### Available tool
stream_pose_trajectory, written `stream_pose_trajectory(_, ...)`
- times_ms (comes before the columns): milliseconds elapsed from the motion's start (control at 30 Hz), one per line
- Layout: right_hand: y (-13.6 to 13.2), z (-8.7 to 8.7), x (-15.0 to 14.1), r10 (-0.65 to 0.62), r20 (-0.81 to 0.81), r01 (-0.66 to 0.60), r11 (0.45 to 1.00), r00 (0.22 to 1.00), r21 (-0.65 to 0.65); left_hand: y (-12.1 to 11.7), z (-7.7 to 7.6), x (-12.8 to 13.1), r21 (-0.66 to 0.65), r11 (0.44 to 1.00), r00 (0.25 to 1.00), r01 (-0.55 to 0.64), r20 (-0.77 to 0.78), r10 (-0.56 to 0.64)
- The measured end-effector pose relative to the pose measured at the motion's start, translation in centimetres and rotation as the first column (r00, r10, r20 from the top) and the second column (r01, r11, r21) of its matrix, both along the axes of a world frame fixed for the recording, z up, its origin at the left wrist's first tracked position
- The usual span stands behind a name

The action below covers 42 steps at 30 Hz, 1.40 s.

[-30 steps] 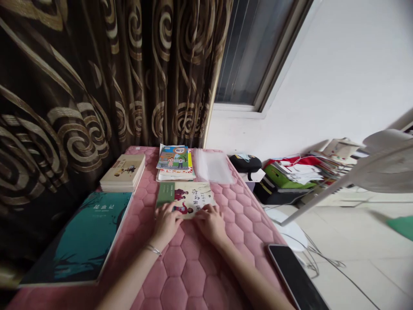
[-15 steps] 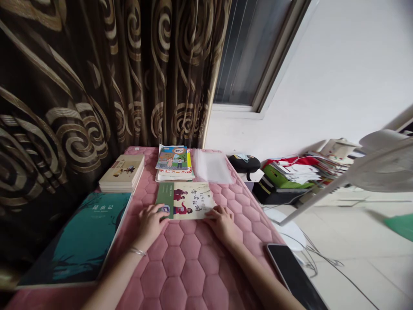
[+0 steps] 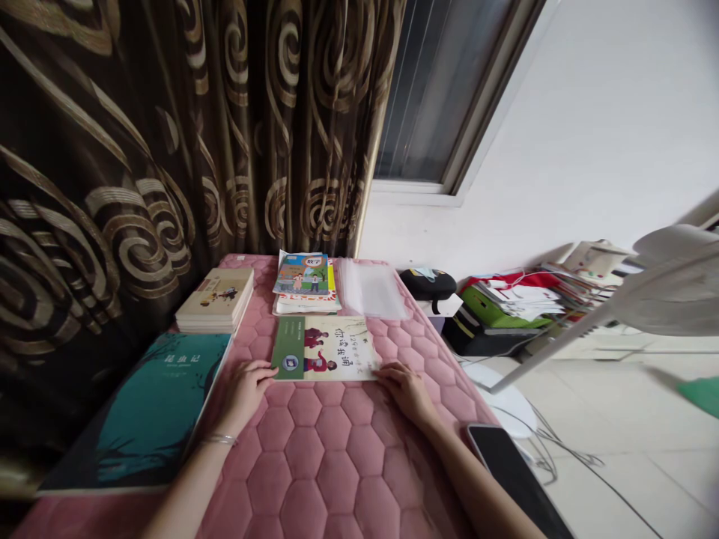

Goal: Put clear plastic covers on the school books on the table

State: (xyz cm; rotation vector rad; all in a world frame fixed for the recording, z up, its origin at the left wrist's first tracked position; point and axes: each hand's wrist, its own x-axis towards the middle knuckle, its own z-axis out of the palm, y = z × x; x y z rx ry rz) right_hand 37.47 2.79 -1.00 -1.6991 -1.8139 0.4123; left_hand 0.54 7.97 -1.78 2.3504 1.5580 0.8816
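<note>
A paperback book (image 3: 329, 348) with a green strip and painted figures on its cover lies flat on the pink quilted cover (image 3: 331, 457). At its near left corner, my left hand (image 3: 250, 382) rests with fingers loosely stretched and fingertips at the edge. My right hand (image 3: 407, 389) lies by the near right corner, its fingertips touching or just beside the book. Neither hand is wrapped round it. Beyond the book sits a pile of schoolbooks (image 3: 306, 281), with clear plastic sleeves (image 3: 376, 288) to its right.
On the left are a large teal book (image 3: 151, 412) and a stack of thick books (image 3: 216, 299) before a patterned curtain (image 3: 236, 135). A phone (image 3: 511, 471) lies at the right edge. A white fan (image 3: 562, 322) stands on the floor, with cables nearby.
My hands have drawn apart, outward from the book's cover to its near corners. The book stays flat in about the same place. The view shifts slightly.
</note>
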Motion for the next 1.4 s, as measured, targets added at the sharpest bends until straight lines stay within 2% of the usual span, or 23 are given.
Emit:
stream_pose_trajectory(333,-0.1,-0.4,0.1,-0.016,0.048,0.016,1.000,0.999,-0.010,0.6,-1.0,-0.5,-0.020,1.000,1.000,-0.008,0.026,0.009)
stream_pose_trajectory(467,-0.2,-0.5,0.2,-0.039,0.095,0.039,0.999,0.995,-0.001,0.1,-0.5,-0.4,-0.014,1.000,1.000,-0.016,-0.016,0.016)
stream_pose_trajectory(533,-0.5,-0.3,-0.1,-0.073,0.163,0.071,0.997,0.984,0.018,-0.5,0.1,0.1,0.033,0.999,0.997,-0.038,-0.071,0.040)
stream_pose_trajectory(633,-0.8,0.5,-1.6,-0.103,0.296,0.085,0.994,0.950,0.072,-1.6,1.3,2.0,0.119,0.993,0.986,-0.012,-0.161,0.031)
stream_pose_trajectory(700,-0.8,1.1,-3.4,-0.085,0.338,0.055,0.994,0.937,0.096,-2.0,1.9,4.0,0.118,0.992,0.982,0.045,-0.187,-0.022)
stream_pose_trajectory(867,0.1,1.7,-8.9,-0.042,0.307,0.015,0.996,0.951,0.088,-2.0,2.2,9.4,0.040,0.996,0.984,0.085,-0.162,-0.077)
stream_pose_trajectory(1000,0.9,1.4,-11.5,-0.020,0.297,-0.004,0.997,0.955,0.082,-1.9,2.1,10.9,0.030,0.997,0.986,0.073,-0.149,-0.067)
stream_pose_trajectory(1100,1.1,1.3,-11.8,-0.023,0.296,0.005,0.998,0.955,0.061,-2.0,2.1,10.5,0.031,0.998,0.987,0.056,-0.150,-0.051)
stream_pose_trajectory(1200,1.0,1.2,-10.8,-0.026,0.295,0.009,0.998,0.955,0.056,-2.2,2.1,9.3,0.047,0.998,0.989,0.038,-0.146,-0.031)
stream_pose_trajectory(1400,-0.1,0.8,-4.6,-0.143,0.250,0.142,0.990,0.958,0.024,-1.6,1.4,3.8,0.048,0.996,0.990,-0.075,-0.117,0.080)
